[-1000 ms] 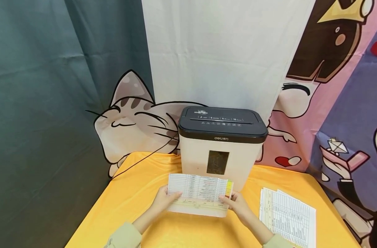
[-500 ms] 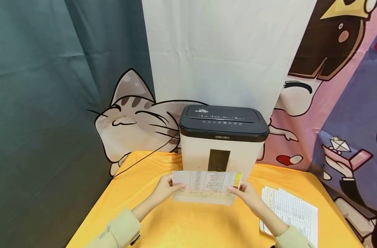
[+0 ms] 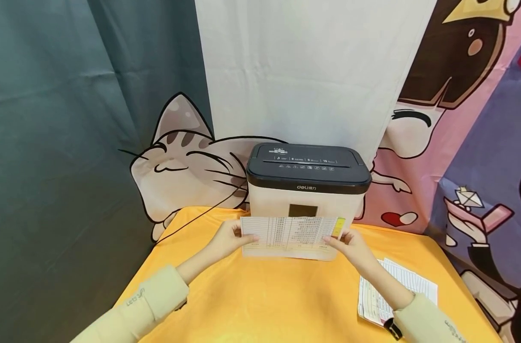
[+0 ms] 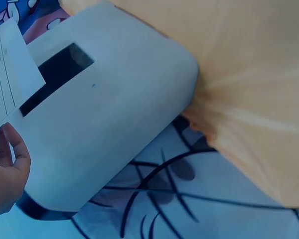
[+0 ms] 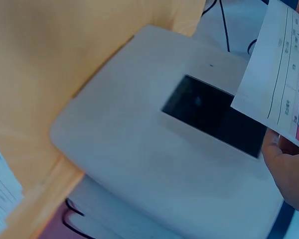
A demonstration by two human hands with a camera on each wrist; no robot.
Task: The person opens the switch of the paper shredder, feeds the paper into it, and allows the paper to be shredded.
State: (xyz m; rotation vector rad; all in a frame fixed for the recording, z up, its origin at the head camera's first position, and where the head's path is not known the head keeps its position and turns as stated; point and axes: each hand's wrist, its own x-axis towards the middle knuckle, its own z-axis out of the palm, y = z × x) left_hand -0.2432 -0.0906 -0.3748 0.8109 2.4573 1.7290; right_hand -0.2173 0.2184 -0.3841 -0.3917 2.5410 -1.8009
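Observation:
A printed sheet of paper (image 3: pixel 290 238) with table rows and a yellow patch at its upper right is held up in front of the paper shredder (image 3: pixel 260 202). My left hand (image 3: pixel 229 239) pinches its left edge, thumb on the near face. At the opposite edge my right hand (image 3: pixel 348 245) pinches it the same way. The sheet overlaps the lower front of the shredder in the head view, hiding part of its dark window (image 3: pixel 303 210). In the left wrist view a corner of the paper (image 4: pixel 20 74) stands over the shredder's white front (image 4: pixel 114 99).
A stack of printed papers (image 3: pixel 410 278) lies at the right on the yellow cloth (image 3: pixel 260 305), partly behind my right forearm. The shredder's dark lid (image 3: pixel 307 171) has a narrow slot across it. A thin cable (image 3: pixel 200 219) runs left from the shredder. Printed curtains (image 3: pixel 295 71) hang behind.
Both hands have raised the sheet and carried it forward and slightly right, covering more of the shredder's front. The stack at the right is now more hidden by my right forearm.

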